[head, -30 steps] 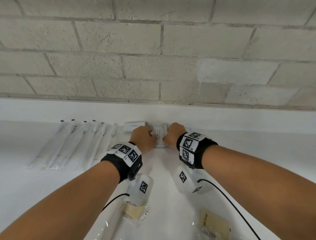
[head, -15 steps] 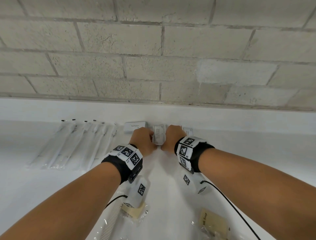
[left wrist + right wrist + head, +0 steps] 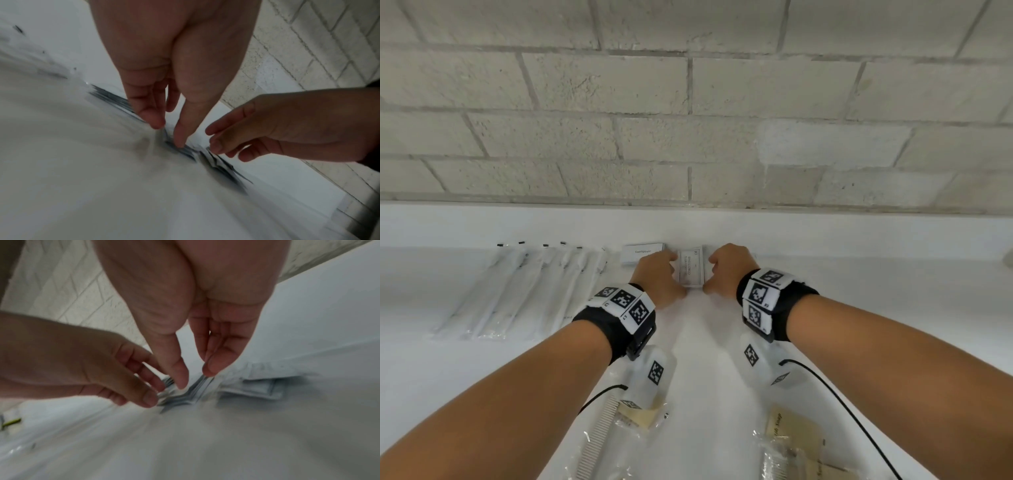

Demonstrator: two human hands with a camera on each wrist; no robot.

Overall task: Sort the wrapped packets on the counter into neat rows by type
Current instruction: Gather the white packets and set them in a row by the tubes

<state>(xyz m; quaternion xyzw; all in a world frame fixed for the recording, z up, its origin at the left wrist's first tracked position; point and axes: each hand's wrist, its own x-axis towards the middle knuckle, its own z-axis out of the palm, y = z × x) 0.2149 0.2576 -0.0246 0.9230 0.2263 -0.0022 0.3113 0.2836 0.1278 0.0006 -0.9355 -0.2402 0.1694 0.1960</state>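
Note:
A small stack of white printed sachets (image 3: 691, 270) lies at the back of the white counter (image 3: 705, 342), by the wall. My left hand (image 3: 676, 274) touches its left edge and my right hand (image 3: 710, 274) its right edge. In the left wrist view the left hand (image 3: 167, 134) points down with thumb and fingertips on the sachets (image 3: 185, 151). In the right wrist view the right hand (image 3: 195, 379) has thumb and fingertips against the stack (image 3: 185, 395). Neither hand lifts it. A white toothpaste box (image 3: 642, 254) sits just left. A row of long clear toothbrush packets (image 3: 524, 291) lies further left.
Near the front edge lie a wrapped comb (image 3: 599, 435), a tan soap packet (image 3: 792, 431) and another tan packet (image 3: 640, 416). More flat white packets (image 3: 259, 386) lie right of the stack. A grey block wall (image 3: 688, 102) rises behind the counter's raised back ledge.
Both hands have slid a little toward the wall with the sachets between them. The sachets have gone from a looser spread to a narrower, squared stack.

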